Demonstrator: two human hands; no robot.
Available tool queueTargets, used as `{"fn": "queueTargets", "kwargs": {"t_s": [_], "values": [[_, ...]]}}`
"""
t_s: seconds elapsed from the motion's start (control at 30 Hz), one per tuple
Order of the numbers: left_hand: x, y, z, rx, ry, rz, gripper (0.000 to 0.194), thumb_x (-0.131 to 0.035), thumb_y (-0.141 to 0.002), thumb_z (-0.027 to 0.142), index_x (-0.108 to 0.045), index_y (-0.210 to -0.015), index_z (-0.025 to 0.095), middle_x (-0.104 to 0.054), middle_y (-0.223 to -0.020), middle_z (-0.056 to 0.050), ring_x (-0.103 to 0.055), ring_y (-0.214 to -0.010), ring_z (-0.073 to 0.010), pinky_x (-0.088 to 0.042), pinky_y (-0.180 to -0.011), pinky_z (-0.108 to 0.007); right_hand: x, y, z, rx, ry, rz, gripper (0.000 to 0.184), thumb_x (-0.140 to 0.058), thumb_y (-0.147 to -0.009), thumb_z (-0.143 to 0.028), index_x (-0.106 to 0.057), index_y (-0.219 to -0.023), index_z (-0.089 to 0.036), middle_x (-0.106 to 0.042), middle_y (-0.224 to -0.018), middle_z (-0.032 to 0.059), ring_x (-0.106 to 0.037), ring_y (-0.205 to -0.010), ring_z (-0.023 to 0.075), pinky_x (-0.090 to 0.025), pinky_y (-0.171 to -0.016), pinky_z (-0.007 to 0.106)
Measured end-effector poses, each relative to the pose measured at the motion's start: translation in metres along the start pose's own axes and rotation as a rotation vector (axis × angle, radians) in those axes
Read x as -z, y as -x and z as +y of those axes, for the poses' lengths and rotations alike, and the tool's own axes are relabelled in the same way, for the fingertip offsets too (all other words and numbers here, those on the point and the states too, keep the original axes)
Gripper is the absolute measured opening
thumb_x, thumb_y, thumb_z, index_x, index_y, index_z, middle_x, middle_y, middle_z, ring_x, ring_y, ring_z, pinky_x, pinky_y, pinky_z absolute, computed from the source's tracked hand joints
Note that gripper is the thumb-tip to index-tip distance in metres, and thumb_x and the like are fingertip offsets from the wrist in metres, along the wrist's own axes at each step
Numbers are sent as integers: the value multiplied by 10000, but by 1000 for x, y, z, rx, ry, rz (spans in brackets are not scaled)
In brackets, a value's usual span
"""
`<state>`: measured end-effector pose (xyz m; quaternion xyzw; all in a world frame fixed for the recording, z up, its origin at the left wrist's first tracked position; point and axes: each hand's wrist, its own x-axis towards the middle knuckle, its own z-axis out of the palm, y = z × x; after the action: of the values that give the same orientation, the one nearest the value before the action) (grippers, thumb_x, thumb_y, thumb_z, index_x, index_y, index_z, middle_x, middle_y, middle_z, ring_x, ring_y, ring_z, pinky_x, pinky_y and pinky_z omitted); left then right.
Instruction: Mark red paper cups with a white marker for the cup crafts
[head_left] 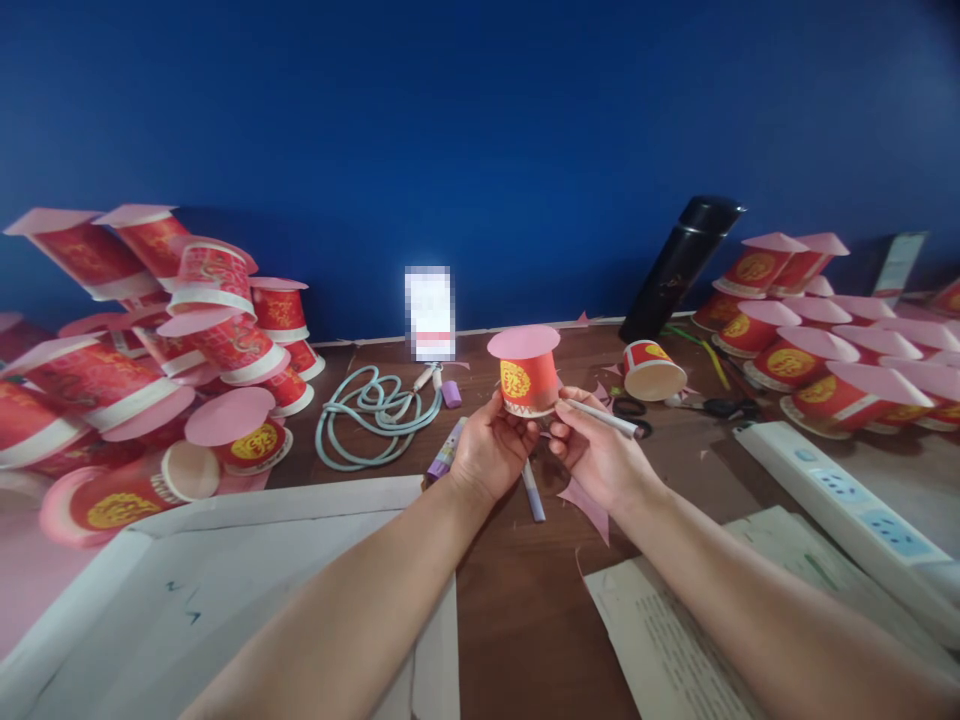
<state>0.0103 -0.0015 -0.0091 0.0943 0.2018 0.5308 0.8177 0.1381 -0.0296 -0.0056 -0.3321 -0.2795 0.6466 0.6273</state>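
Note:
A red paper cup (546, 378) with a gold emblem stands upside down in the middle, a pink paper disc (523, 341) on its top. My left hand (489, 452) is closed around its lower part from the left. In my right hand (600, 452) is a slim white marker pen (609, 417), its front end at the cup's lower right edge. Dark zigzag marks run along the cup's pale lower band. Whether the tip touches the cup I cannot tell. Below the hands lies a white and lilac pen-like piece (534, 492).
Piled paper cups (232, 345) fill the left; more with pink cone tops (795, 365) stand right. Around me are a tipped cup (654, 372), black flask (675, 270), lit phone (430, 312), coiled cable (360, 460), glue stick (444, 455), power strip (847, 500) and white box (285, 560).

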Motion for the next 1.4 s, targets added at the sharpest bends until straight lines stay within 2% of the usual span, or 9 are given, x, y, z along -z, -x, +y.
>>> {"fn": "queueTargets", "kwargs": {"t_s": [0.2,0.4,0.57,0.77,0.87,0.97,1.13,1.23,1.4], "values": [[-5,6,-1,-18,-76,-19,150,-617,-799,262,-641,-889,143,-659,-831,-40,-601,-717,-98,-478,-644,-204,2,-5,-4,-61,-73,89,274,-695,-703,-135,-583,-945,-199,-585,-717,-51,-529,-540,30,-466,-446,104],[-14,20,-13,23,-243,-159,247,-693,-736,266,-668,-913,94,-687,-836,-90,-642,-780,-143,-476,-741,-236,8,-13,-6,-126,-164,76,158,-656,-717,-112,-574,-836,-175,-544,-607,-60,-458,-431,17,-443,-395,88],[-16,19,-11,90,-88,-141,304,-632,-780,395,-654,-887,111,-666,-791,-82,-597,-661,-124,-444,-557,-220,6,-11,-5,-214,-177,109,126,-644,-728,-113,-529,-711,-160,-400,-461,-85,-390,-374,23,-414,-362,101],[-15,18,-9,58,-69,-152,207,-637,-791,297,-634,-853,99,-596,-710,-34,-481,-552,-57,-402,-502,-181,2,-10,-5,-232,-165,117,25,-594,-763,-137,-570,-770,-137,-506,-530,-38,-466,-435,44,-431,-371,114],[-14,20,-15,32,-186,-136,201,-686,-749,260,-640,-861,99,-597,-708,-29,-523,-601,-67,-440,-577,-188,2,-10,-6,-252,-109,158,78,-593,-757,-171,-541,-701,-157,-459,-478,-47,-461,-414,61,-450,-377,149],[-14,22,-19,80,-250,-165,226,-715,-717,263,-645,-855,99,-595,-668,-28,-559,-622,-90,-436,-586,-194,4,-11,-7,-274,-69,173,190,-595,-743,-187,-463,-607,-181,-383,-430,-67,-407,-364,58,-377,-318,143],[-14,21,-11,186,-51,-168,366,-597,-784,478,-627,-848,119,-597,-674,-40,-461,-505,-71,-350,-442,-195,3,-9,-8,-305,-102,162,213,-586,-746,-162,-433,-600,-183,-321,-415,-90,-302,-331,25,-306,-294,107],[-12,19,-6,214,42,-145,338,-583,-792,466,-600,-800,128,-570,-626,-23,-427,-473,-67,-321,-404,-190,1,-9,-5,-322,-117,166,195,-604,-726,-129,-447,-619,-173,-330,-426,-98,-257,-326,6,-260,-281,84],[-9,16,-3,188,74,-130,213,-593,-792,345,-573,-770,134,-554,-620,-10,-446,-492,-71,-316,-388,-173,-1,-9,0,-272,-86,151,142,-648,-698,-144,-510,-666,-155,-444,-484,-74,-358,-370,16,-305,-297,98]]}}
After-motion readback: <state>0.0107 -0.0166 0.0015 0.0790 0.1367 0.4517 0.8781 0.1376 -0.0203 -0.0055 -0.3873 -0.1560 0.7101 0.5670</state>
